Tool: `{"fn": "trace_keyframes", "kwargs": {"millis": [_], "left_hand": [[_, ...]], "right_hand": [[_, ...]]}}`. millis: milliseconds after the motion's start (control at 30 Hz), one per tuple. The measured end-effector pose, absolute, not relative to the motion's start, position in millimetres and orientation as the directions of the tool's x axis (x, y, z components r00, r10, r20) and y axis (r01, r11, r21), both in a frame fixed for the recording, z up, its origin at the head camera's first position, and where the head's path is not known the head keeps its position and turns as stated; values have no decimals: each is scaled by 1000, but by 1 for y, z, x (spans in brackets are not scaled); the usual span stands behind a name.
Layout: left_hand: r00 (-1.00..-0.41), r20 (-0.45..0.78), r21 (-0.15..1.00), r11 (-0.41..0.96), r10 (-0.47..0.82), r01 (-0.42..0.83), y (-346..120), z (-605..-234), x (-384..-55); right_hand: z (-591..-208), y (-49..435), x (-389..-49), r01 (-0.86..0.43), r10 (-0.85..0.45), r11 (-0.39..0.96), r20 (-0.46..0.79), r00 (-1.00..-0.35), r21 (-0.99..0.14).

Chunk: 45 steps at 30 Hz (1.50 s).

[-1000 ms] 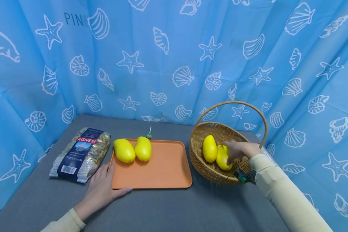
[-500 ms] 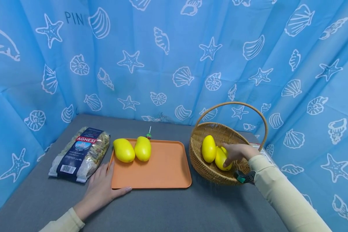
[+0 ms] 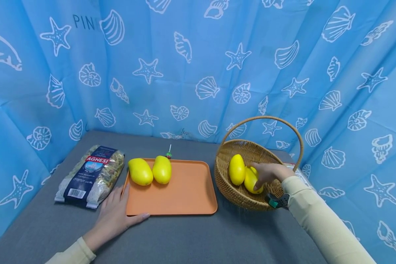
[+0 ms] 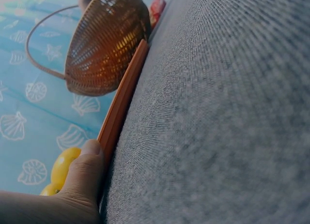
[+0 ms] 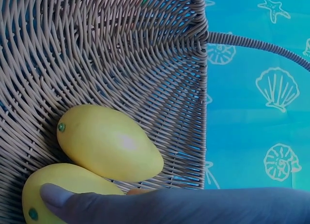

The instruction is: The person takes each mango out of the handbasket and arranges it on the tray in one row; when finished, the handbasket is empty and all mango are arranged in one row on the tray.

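In the brown wicker basket (image 3: pixel 227 190) right of the flat orange tray (image 3: pixel 184 189), the right hand (image 3: pixel 268 173) grips a yellow oval mango (image 3: pixel 250 180); the left hand (image 3: pixel 114 211), spread wide, touches the tray.

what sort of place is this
Likely a makeshift tabletop workspace, though I can't tell which room it's in: a blue seashell-print curtain hangs behind and beside a grey table, where an orange tray and a wicker basket are set out.

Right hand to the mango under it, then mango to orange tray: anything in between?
Right hand to mango: nothing visible, they touch. Mango to orange tray: the other mango lies beside it on the tray side, then the basket wall.
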<state>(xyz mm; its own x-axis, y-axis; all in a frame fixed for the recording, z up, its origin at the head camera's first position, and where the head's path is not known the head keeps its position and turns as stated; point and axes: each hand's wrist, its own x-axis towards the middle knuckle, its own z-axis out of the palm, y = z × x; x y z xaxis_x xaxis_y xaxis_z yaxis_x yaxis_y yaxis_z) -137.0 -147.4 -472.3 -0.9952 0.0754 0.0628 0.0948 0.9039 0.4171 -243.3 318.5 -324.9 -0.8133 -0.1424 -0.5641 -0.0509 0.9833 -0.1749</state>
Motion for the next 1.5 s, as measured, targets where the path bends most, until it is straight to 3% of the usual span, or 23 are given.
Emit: {"fn": "trace_keyframes", "kwargs": {"millis": [267, 500, 700, 967, 1500], "left_hand": [[-995, 62, 418, 903, 81, 100, -146, -472, -136], [-996, 48, 428, 899, 78, 91, -146, -473, -135], [-995, 59, 435, 895, 82, 99, -147, -474, -135], [-995, 56, 433, 896, 76, 93, -146, -475, -135], [-996, 63, 412, 907, 68, 88, -148, -476, -140]], "right_hand": [[-318, 316, -240, -58, -123, 989, -556, -822, -133], [-310, 311, -234, -146, -113, 989, -492, -863, 29], [-304, 310, -225, -137, -81, 987, -462, -883, 89], [-282, 310, -213, -185, -162, 983, -414, -896, 16], [-231, 305, -188, -287, -299, 953, -164, -940, -94]]}}
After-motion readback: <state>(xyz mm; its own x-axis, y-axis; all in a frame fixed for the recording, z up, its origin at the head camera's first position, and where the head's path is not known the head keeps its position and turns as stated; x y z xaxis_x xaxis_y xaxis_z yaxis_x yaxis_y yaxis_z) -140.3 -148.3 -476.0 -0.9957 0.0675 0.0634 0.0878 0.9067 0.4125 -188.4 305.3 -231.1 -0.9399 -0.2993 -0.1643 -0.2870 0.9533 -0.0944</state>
